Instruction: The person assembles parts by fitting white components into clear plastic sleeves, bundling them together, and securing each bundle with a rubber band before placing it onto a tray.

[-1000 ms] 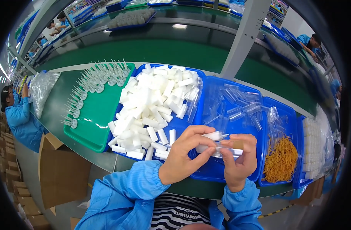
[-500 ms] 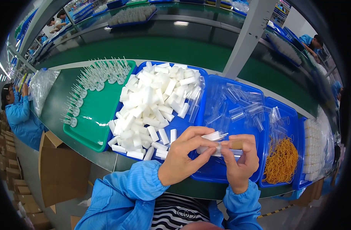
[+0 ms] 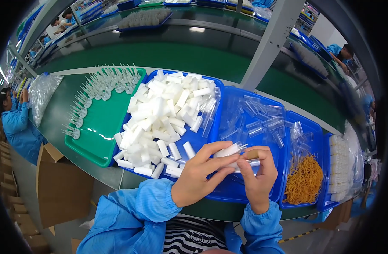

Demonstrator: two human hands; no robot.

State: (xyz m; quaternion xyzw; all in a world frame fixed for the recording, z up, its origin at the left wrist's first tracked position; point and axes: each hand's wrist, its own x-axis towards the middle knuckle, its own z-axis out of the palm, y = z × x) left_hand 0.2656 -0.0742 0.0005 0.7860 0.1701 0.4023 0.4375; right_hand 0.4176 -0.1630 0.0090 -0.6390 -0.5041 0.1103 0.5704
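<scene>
Hands meet over blue tray (image 3: 227,192). My left hand (image 3: 198,175) pinches white foam stick (image 3: 228,150); right hand (image 3: 257,178), fingers closed, steadies clear tube (image 3: 248,163) level so ends line up. Foam pile (image 3: 160,118) left, rubber bands (image 3: 305,178) right, all within reach.

Both hands (image 3: 227,169) raised, close together — fingers pinched.

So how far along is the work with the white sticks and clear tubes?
Done: a block of stacked white pieces sits at the far right. In hand: the left hand and right hand hold a white stick and a clear tube. Left: a full pile of white sticks and loose clear tubes.
</scene>
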